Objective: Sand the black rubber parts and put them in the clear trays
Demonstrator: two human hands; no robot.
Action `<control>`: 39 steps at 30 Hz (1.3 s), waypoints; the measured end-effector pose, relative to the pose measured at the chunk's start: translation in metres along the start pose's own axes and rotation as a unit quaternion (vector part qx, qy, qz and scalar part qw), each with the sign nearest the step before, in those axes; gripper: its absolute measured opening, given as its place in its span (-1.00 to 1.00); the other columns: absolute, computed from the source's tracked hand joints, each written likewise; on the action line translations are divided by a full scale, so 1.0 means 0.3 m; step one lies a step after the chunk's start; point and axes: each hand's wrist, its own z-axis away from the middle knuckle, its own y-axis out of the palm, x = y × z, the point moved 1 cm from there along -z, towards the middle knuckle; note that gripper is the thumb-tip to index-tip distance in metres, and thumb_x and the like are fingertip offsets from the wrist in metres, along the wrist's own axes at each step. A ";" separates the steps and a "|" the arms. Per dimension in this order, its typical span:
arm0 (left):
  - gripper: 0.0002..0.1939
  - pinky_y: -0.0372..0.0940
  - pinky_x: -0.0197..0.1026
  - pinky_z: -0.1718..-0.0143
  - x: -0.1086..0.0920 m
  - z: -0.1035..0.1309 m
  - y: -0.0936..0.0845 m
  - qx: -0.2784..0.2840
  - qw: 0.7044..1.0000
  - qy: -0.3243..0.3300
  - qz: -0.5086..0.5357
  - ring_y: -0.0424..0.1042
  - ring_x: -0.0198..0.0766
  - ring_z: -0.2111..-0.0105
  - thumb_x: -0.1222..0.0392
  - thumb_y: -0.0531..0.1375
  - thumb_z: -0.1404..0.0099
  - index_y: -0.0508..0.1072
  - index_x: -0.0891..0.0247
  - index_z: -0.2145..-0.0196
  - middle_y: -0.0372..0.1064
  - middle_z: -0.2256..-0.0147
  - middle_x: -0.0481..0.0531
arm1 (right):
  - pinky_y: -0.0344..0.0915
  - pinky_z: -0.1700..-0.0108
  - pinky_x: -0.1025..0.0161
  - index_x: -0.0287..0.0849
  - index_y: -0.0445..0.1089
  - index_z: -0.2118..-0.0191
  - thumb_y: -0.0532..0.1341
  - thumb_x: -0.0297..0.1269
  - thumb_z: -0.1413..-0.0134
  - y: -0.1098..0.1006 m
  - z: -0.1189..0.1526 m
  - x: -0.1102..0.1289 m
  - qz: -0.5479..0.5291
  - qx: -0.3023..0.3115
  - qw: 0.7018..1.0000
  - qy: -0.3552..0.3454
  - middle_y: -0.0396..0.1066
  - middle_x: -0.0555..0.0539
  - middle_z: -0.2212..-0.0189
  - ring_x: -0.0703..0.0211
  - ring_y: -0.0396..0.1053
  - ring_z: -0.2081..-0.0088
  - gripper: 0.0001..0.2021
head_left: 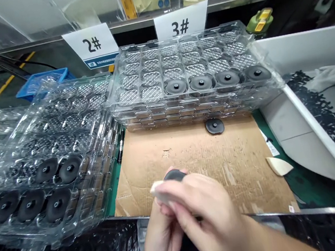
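My left hand [165, 235] is wrapped round a black plastic part [174, 175], of which only the top edge shows. Over it, my right hand [210, 206] pinches a flat white pad [157, 187] between thumb and fingers, close against the part. Whether pad and part touch is hidden by my fingers. Both hands are above the front of a cardboard sheet [146, 149]. Farther back on that sheet lies one rounded black part [215, 126] with a small central stud.
Stacked clear trays [178, 64] stand behind the cardboard, with several black parts in the front row. More clear trays [97, 151] fill the left side. A white bin [311, 119] at right contains black scraps. A cream pad [279, 165] lies at the cardboard's right edge.
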 end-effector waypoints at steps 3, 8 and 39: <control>-0.53 0.23 -0.20 -0.02 -0.022 -0.004 -0.010 0.005 1.000 0.024 -0.013 0.33 -0.15 0.01 0.04 0.27 -0.04 0.38 0.00 0.04 0.38 0.03 -0.02 | 0.29 0.28 0.31 -0.12 0.37 0.10 0.07 -0.42 -0.13 -0.027 0.034 -0.024 -0.017 0.116 0.992 0.050 0.44 0.01 0.35 0.26 0.37 0.34 -0.76; -0.46 0.24 -0.17 -0.01 -0.045 -0.007 0.015 0.062 0.997 0.040 -0.005 0.40 -0.10 0.08 0.04 0.32 0.06 0.41 0.05 0.07 0.39 0.04 0.01 | 0.29 0.17 0.19 -0.03 0.36 0.07 0.07 -0.29 -0.17 -0.055 0.146 -0.285 0.088 -0.057 0.977 0.184 0.41 -0.04 0.17 0.13 0.34 0.16 -0.76; -0.07 0.09 -0.09 -0.06 -0.061 0.020 0.039 0.123 0.755 0.247 -0.595 0.27 -0.07 -0.01 0.40 0.28 -0.02 -0.12 -0.03 -0.22 0.30 0.00 0.08 | 0.21 0.26 0.30 -0.11 0.47 0.31 0.34 -0.43 0.18 -0.016 0.146 -0.164 -0.363 0.020 0.894 0.262 0.34 0.03 0.48 0.29 0.26 0.39 -0.79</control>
